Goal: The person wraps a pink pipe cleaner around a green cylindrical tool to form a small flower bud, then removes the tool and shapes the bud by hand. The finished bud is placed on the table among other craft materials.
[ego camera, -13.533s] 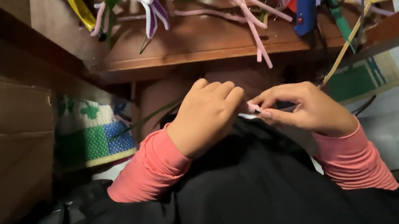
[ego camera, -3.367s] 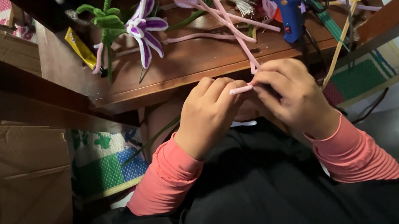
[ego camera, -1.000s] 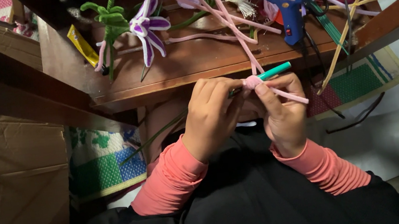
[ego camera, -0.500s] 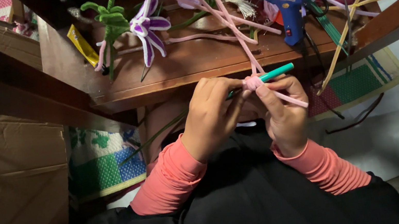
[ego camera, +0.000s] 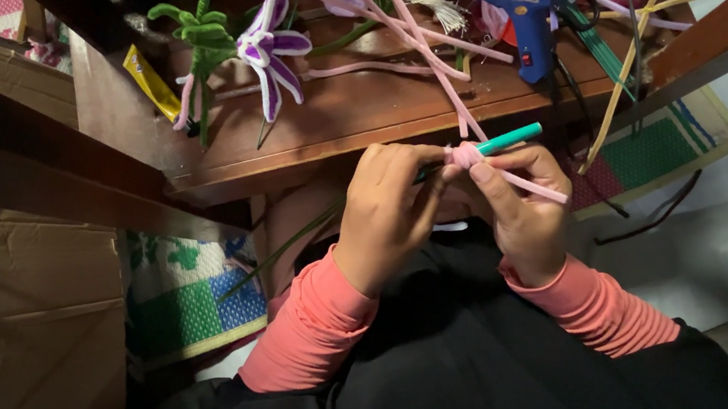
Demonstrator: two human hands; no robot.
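Fingers [ego camera: 412, 174] of the left hand [ego camera: 389, 215] curled shut around the dark end of a teal stick [ego camera: 511, 137]; right hand [ego camera: 526, 210] closed too, thumb and forefinger pinching a pink pipe cleaner [ego camera: 532, 187] where it coils into a small knot on the stick. The knot sits between the two hands, just below the front edge of the worktop [ego camera: 352, 116].

Largest to smallest:
- Worktop, brown wood, fills 10 to 2 o'clock; its front lip hangs right above the knuckles.
- Cardboard box [ego camera: 31, 337] at 9 o'clock, well apart from the hands.
- Woven mat [ego camera: 182, 296], green and blue, at 8 o'clock beneath the worktop.
- Blue glue gun [ego camera: 526, 6] at 1 o'clock, standing on the worktop, cord trailing off the edge.
- Purple-and-white pipe-cleaner flower [ego camera: 267, 52] at 11 o'clock, beside a green stem.
- Loose pink stems [ego camera: 418, 45] running from 12 o'clock down to the hands.

Judgement on the winding: keep the pinch tight against the stick, lay each turn snug beside the last, and hold the stick steady with the left hand.

Room: tight above, where lip and hanging stems crowd the hands; open space lies toward the lap, 6 o'clock, and out at 4 o'clock.
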